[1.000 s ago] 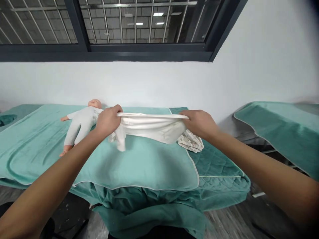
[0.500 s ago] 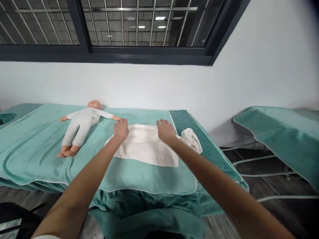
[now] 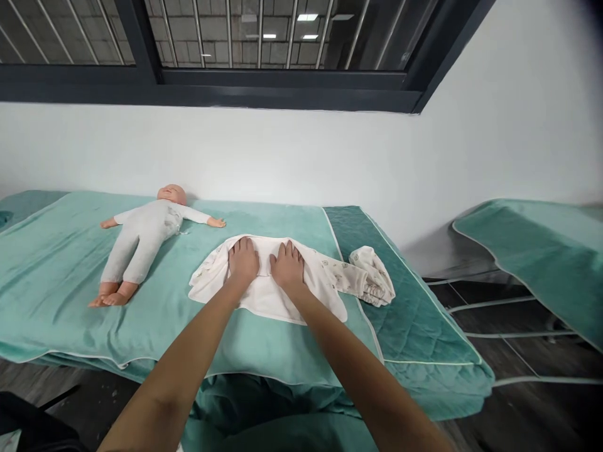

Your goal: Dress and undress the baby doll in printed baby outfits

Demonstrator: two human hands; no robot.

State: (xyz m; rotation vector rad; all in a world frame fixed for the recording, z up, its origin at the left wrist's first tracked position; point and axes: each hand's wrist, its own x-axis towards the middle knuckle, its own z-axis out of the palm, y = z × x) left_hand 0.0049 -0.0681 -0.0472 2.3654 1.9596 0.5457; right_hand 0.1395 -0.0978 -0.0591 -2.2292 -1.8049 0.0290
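A white cloth baby garment (image 3: 271, 296) lies spread on the green bed cover. Its small-patterned part reaches right and ends in a bunched heap (image 3: 377, 276). My left hand (image 3: 244, 258) lies on the garment's upper middle, palm down, with its fingers stretched forward. Beside it, a small gap away, my right hand (image 3: 287, 263) rests on the same cloth, fingers also extended. Neither hand grips anything that I can see. To the left, a baby doll (image 3: 151, 229) in a pale suit lies on its back, arms spread, apart from both hands.
The bed (image 3: 433, 339) has a light green blanket (image 3: 70, 270) over a darker quilted cover. A white wall (image 3: 282, 157) and a dark-framed window (image 3: 282, 81) with bars stand behind. At right is another green-covered bed (image 3: 546, 263) with pale metal slats.
My hands have come closer together and down onto the cloth, from its upper edge. The garment's sides now lie more spread out. The view has shifted slightly.
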